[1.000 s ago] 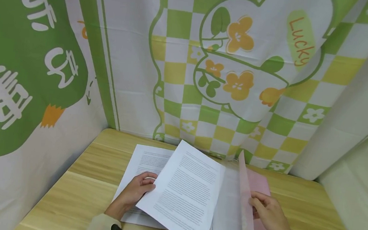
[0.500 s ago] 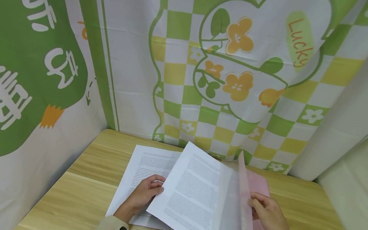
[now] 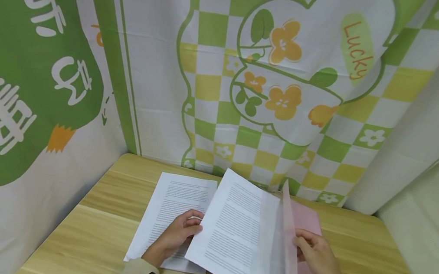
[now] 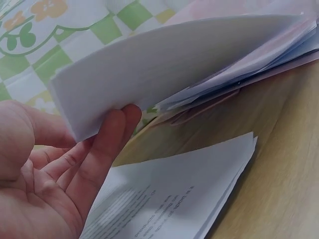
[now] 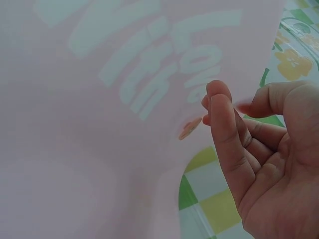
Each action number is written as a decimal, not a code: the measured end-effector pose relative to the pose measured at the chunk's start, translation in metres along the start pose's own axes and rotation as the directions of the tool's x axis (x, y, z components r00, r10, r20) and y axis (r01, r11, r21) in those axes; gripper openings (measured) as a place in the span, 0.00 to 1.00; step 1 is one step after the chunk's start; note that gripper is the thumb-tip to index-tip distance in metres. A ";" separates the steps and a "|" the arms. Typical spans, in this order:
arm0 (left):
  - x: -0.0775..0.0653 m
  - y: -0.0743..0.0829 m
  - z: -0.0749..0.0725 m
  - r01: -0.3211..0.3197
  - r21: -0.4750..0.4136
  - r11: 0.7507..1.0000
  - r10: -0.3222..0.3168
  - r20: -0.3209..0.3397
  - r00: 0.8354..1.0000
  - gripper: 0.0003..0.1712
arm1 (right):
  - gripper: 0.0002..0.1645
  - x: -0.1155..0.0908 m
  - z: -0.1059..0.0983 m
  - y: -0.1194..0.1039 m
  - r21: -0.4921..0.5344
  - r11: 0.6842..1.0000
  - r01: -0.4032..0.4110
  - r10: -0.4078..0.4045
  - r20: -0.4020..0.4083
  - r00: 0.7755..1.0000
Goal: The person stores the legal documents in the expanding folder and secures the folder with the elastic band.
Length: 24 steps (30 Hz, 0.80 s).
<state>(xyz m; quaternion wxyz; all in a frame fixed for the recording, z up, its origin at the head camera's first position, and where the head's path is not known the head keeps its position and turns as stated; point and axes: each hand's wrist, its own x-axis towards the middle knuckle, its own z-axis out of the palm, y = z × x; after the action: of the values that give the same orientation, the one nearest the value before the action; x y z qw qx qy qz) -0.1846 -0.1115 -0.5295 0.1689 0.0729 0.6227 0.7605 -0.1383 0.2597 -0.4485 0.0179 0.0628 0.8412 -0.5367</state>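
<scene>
My left hand (image 3: 177, 235) pinches the left edge of a few white printed sheets (image 3: 230, 233), thumb on top and fingers beneath. In the left wrist view the sheets (image 4: 124, 69) bow upward between the hand and the folder. Their right side lies under a translucent plastic sleeve (image 3: 278, 251) inside a pink folder (image 3: 312, 219). With thumb and fingers, my right hand (image 3: 316, 254) holds the edge of the folder's raised cover. White lettering and a small button-like fastener (image 5: 190, 129) show on that cover (image 5: 89, 164) in the right wrist view.
A second stack of printed pages (image 3: 183, 194) lies flat on the wooden table (image 3: 90, 226), partly under my left forearm. A green and white patterned curtain (image 3: 208, 84) hangs behind the table's back edge. More fabric hangs at both sides.
My left hand has moved right, carrying the sheets further under the translucent sleeve. More of the flat page stack shows. The right hand keeps its hold on the folder cover, nearly in place.
</scene>
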 end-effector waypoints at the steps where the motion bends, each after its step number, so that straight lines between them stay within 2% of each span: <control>1: 0.000 0.000 0.001 0.000 -0.003 1.000 0.000 0.003 1.000 0.19 | 0.20 0.000 0.000 0.000 -0.002 1.000 -0.003 0.003 0.000 1.000; 10: -0.002 -0.002 0.019 0.028 0.012 1.000 -0.029 0.032 0.999 0.18 | 0.21 0.000 0.001 0.000 0.000 1.000 0.002 -0.002 -0.003 1.000; 24: -0.004 -0.003 0.047 0.028 -0.038 0.999 -0.024 0.084 0.996 0.22 | 0.20 0.000 0.001 0.000 0.010 1.000 0.016 -0.016 0.000 1.000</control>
<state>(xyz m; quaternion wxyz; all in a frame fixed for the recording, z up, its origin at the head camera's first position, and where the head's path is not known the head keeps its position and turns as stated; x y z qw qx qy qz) -0.1658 -0.0690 -0.5217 0.2059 0.0930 0.6010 0.7666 -0.1385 0.2584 -0.4488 0.0133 0.0565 0.8391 -0.5408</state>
